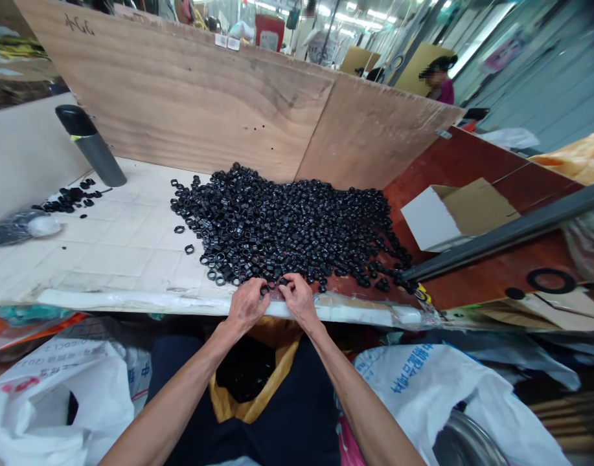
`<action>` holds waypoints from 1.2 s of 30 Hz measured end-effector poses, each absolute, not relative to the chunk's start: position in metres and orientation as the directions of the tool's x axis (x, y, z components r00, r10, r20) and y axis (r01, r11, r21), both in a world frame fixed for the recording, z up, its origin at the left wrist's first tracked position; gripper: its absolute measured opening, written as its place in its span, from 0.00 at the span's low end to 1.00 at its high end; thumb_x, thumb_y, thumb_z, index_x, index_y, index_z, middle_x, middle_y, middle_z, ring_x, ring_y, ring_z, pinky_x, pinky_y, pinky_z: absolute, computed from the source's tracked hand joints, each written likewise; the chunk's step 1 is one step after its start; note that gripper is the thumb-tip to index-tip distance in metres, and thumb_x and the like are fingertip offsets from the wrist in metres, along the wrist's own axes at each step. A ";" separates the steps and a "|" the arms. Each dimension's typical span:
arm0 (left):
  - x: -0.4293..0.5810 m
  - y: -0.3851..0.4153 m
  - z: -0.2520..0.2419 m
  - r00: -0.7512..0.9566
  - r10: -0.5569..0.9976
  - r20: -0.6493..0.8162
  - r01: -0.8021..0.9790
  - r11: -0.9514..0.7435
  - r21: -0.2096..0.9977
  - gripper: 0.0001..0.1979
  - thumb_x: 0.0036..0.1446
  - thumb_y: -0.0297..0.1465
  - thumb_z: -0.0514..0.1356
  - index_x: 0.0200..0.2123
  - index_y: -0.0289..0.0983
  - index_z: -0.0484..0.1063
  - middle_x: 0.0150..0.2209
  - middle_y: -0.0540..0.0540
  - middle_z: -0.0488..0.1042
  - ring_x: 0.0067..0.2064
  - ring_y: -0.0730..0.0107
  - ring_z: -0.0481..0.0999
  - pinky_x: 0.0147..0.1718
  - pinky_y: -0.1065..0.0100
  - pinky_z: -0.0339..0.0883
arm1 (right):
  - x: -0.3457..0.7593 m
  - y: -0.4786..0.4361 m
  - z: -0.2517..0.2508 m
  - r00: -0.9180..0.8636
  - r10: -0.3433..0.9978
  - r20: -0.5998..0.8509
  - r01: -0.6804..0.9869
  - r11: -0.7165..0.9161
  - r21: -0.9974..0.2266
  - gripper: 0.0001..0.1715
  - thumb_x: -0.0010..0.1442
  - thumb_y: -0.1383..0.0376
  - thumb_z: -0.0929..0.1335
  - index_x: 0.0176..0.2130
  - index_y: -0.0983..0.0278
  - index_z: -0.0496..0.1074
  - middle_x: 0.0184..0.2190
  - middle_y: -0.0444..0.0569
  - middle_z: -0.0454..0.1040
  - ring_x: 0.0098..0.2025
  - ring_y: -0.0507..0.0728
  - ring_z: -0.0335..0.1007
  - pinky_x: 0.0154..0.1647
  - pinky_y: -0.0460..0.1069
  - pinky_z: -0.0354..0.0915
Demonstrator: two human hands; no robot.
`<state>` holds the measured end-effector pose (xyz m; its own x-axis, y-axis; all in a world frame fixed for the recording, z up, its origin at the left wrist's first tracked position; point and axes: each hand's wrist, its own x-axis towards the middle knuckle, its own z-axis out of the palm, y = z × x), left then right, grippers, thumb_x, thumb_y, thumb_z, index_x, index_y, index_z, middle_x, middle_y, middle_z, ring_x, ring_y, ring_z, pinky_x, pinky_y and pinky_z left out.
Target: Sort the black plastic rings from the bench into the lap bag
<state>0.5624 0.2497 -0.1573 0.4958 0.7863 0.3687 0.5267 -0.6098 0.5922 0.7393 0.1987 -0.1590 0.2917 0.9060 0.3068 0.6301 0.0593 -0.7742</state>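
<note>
Fingertips of left hand (247,304) and right hand (299,299) curled together, pinching small black rings at near edge of the ring pile (287,226). Behind pile, plywood board (219,103); left of pile, dark flask (90,144); right, cardboard box (459,213). Forearms converging, knuckles up.

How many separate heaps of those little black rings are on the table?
2. The big heap lies mid-table against the wooden boards, with the left hand and right hand at its near edge. A small heap sits far left beside the dark bottle.
</note>
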 end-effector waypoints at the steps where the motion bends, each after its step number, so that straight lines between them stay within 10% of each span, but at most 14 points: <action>1: 0.563 0.249 -0.157 0.480 0.797 0.367 0.517 -0.595 0.616 0.13 0.57 0.28 0.61 0.47 0.38 0.69 0.39 0.45 0.76 0.38 0.63 0.77 0.40 0.63 0.70 | 0.740 0.197 -0.157 0.311 0.909 0.276 0.570 0.055 -0.820 0.12 0.61 0.63 0.68 0.45 0.63 0.71 0.34 0.46 0.73 0.30 0.53 0.70 0.36 0.49 0.70; 8: 0.562 0.248 -0.155 0.432 0.823 0.369 0.383 -0.538 0.751 0.16 0.57 0.29 0.60 0.49 0.39 0.66 0.41 0.46 0.78 0.40 0.64 0.79 0.41 0.63 0.72 | 0.734 0.191 -0.140 0.244 0.930 0.276 0.307 0.196 -0.931 0.13 0.60 0.59 0.71 0.43 0.62 0.77 0.46 0.53 0.75 0.46 0.58 0.74 0.44 0.52 0.74; 18: 0.556 0.252 -0.159 0.480 0.833 0.277 0.058 -0.345 0.937 0.15 0.60 0.32 0.62 0.50 0.39 0.66 0.48 0.45 0.76 0.46 0.66 0.79 0.48 0.61 0.76 | 0.720 0.190 -0.146 0.255 0.944 0.211 0.209 0.159 -0.965 0.12 0.59 0.58 0.72 0.41 0.61 0.76 0.43 0.50 0.76 0.43 0.57 0.76 0.46 0.52 0.74; 36: 0.554 0.256 -0.153 0.501 0.665 0.553 -0.003 -0.638 0.770 0.10 0.63 0.29 0.62 0.47 0.37 0.75 0.46 0.42 0.79 0.48 0.64 0.79 0.49 0.62 0.75 | 0.728 0.191 -0.147 0.227 0.929 0.291 0.237 0.237 -0.942 0.10 0.57 0.60 0.75 0.40 0.61 0.80 0.40 0.50 0.77 0.44 0.58 0.75 0.44 0.51 0.72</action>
